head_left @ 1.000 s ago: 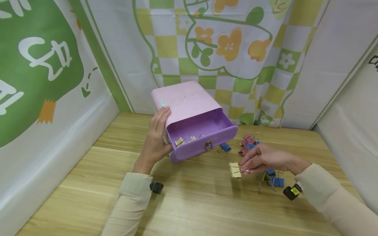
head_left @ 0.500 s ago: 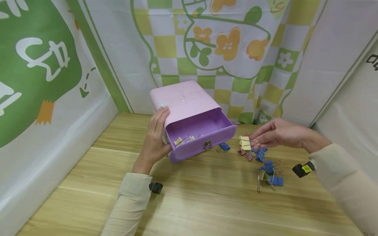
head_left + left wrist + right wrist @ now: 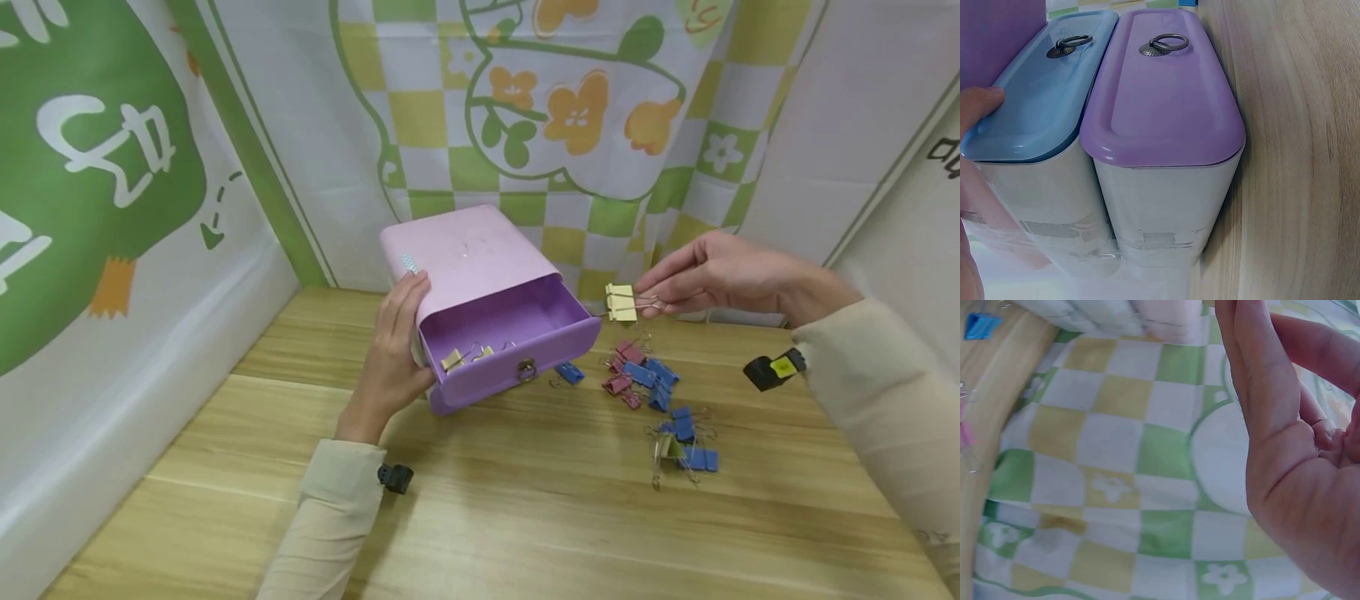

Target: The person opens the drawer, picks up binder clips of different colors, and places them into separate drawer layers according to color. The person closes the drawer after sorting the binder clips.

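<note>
My right hand (image 3: 738, 275) pinches a pale yellow binder clip (image 3: 621, 302) by its wire handles, in the air right of the box. In the right wrist view the clip is out of sight. At the box's left front corner, my left hand (image 3: 390, 342) holds the pink-topped drawer box (image 3: 465, 250). Its top purple drawer (image 3: 540, 354) is pulled out, with a few yellow binder clips (image 3: 452, 360) inside at the left. The left wrist view shows my thumb (image 3: 985, 103) against a blue drawer front (image 3: 1041, 112), beside a shut purple drawer (image 3: 1166, 106).
Red binder clips (image 3: 628, 356) and blue binder clips (image 3: 660, 392) lie in a loose pile on the wooden table (image 3: 510, 508). Closer in are more blue clips with a yellow one (image 3: 671, 450). A blue clip (image 3: 570, 372) sits by the drawer. A checked curtain (image 3: 525, 179) hangs behind.
My right hand has carried the yellow binder clip up and away from me, uncovering the red and blue clips on the table. The left hand and the box stay put.
</note>
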`<move>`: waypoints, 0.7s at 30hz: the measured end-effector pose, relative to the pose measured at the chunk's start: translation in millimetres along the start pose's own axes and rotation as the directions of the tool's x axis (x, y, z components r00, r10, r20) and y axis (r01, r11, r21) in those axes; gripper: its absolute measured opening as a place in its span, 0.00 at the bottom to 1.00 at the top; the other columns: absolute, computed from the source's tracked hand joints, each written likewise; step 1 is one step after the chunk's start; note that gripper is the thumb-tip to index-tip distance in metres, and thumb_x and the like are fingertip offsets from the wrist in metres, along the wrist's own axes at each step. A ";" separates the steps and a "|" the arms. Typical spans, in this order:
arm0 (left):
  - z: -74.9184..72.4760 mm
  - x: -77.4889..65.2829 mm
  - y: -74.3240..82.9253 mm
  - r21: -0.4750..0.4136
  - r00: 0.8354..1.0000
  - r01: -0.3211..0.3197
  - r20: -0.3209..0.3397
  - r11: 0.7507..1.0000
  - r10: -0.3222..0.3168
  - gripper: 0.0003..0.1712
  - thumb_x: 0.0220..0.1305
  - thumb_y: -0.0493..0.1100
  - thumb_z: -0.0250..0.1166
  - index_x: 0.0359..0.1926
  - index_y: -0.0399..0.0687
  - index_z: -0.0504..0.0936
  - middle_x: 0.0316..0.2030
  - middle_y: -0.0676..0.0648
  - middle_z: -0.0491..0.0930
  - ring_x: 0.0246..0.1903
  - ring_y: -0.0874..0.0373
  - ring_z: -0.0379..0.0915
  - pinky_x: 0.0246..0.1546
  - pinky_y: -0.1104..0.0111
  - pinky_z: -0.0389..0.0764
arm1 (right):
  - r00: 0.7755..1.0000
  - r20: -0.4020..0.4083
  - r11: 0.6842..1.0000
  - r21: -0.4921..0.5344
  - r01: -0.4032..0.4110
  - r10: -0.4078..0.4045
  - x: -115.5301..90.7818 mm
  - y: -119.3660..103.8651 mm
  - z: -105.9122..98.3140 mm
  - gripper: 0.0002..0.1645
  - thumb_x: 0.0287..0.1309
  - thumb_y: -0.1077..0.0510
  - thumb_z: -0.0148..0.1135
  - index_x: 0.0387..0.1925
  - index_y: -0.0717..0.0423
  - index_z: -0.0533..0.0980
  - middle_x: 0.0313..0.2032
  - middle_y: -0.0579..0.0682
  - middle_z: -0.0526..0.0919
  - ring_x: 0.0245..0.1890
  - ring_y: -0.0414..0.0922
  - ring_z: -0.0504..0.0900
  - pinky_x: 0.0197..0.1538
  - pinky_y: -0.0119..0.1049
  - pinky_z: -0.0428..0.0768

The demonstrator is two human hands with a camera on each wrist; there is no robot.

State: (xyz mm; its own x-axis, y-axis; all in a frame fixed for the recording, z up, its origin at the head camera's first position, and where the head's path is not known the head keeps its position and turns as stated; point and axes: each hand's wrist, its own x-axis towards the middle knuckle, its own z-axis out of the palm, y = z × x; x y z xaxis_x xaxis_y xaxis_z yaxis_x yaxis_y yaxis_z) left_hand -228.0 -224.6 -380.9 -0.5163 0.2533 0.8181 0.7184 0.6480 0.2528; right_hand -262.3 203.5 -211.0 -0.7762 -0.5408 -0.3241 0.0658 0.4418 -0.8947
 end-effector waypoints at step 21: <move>-0.7 -0.3 0.2 -0.007 1.000 -0.016 -0.016 1.000 0.016 0.63 0.40 0.37 0.86 0.77 0.37 0.63 0.78 0.37 0.64 0.79 0.39 0.56 0.85 0.51 0.55 | 0.997 0.068 0.979 -0.196 0.055 -0.043 42.3 -68.4 59.4 0.22 0.70 0.62 0.65 0.61 0.68 0.80 0.53 0.56 0.91 0.51 0.45 0.91 0.62 0.40 0.87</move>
State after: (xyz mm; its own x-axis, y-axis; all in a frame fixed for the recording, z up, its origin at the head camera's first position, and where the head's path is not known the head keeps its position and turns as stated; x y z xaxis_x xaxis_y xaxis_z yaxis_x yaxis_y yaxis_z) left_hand -227.3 -225.0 -380.7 -0.4972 0.2516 0.8303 0.7297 0.6390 0.2433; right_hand -262.4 107.9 -181.8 -0.7341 -0.6063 -0.3057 -0.1015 0.5432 -0.8335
